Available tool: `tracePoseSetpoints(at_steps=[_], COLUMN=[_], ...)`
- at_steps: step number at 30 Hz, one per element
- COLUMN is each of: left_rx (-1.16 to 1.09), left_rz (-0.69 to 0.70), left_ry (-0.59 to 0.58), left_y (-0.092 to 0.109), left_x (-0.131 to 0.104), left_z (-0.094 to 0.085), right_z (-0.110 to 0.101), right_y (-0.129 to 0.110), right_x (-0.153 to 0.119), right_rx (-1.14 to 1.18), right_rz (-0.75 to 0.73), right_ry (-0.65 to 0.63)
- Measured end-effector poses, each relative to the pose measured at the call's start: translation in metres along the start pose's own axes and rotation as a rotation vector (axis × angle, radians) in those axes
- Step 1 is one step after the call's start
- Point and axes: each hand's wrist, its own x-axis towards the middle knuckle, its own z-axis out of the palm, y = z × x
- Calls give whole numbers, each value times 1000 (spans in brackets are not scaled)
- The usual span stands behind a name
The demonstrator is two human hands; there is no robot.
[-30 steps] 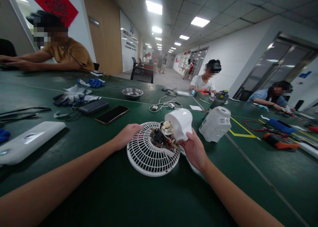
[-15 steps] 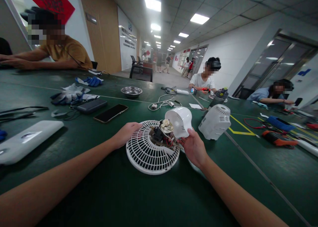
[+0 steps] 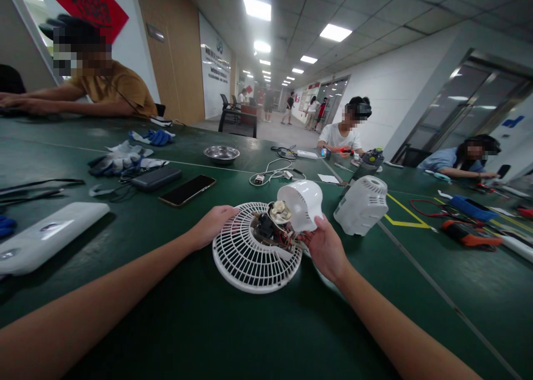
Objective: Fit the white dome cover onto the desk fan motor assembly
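Note:
A round white fan grille (image 3: 250,277) lies on the green table, with a dark motor and wires (image 3: 268,230) exposed at its centre. My left hand (image 3: 214,226) grips the grille's far left rim, thumb and fingers closed on it. Over the right side of the motor, a glossy white plastic motor cover (image 3: 303,199) is tilted up. My right hand (image 3: 327,249) pinches the cover's lower right edge; some of its fingers are hidden beneath, near the wires. Just right of it stands a white vented housing (image 3: 362,205).
Left on the table (image 3: 187,324) are a phone (image 3: 188,190), a black power bank (image 3: 156,178), gloves (image 3: 120,159) and a white device (image 3: 54,236). Farther back are a metal bowl (image 3: 221,154) and white cable (image 3: 270,172). A multimeter (image 3: 470,233) lies right. Several people sit around.
Both hands keep their hold and barely move. The whole view has shifted very slightly, and the people walking in the background have moved a little.

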Motion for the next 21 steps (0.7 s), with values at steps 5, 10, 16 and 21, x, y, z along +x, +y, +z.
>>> tracePoseSetpoints(at_steps=[5, 10, 16, 21], left_rx=[7, 18, 17, 14], left_rz=[17, 9, 15, 18], left_ry=[10, 4, 10, 3], left_y=[-2, -3, -2, -6], left_x=[1, 2, 2, 5], left_z=[0, -2, -1, -4], right_z=[0, 2, -3, -6], right_y=[0, -1, 3, 4], right_x=[0, -1, -2, -4], right_rx=[-10, -48, -179, -296], right_rz=[-7, -30, -104, -157], right_ry=[-16, -25, -65, -87])
